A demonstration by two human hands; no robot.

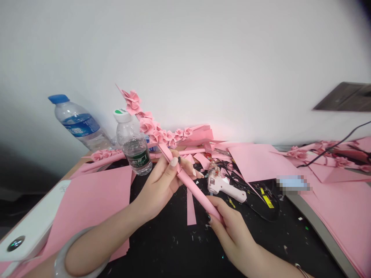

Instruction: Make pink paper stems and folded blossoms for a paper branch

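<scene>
Head view, how far along is this paper branch?

— Partway. Pink paper roses [147, 125] are clustering along the top of the rolled pink paper stem [189, 185], and the lower length is staying bare.

What are the hands doing?

— Her... no, the person's left hand [160, 183] is wrapping its fingers round the stem near the middle, and the right hand [234, 231] is pinching the lower end between thumb and fingers. The stem is tilting up between them, above the desk [171, 247].

What else is around?

— A second rose branch [297, 154] is lying far right, loose pink paper sheets [257, 162] are spreading across the desk, and a white-and-pink hot glue gun [223, 187] is resting near the right hand.

Any readable labels?

— The green label on the clear water bottle [133, 144] is looking like 怡宝, but it's hard to confirm. The blue-capped bottle [78, 121] is showing a blue label, unreadable.
</scene>
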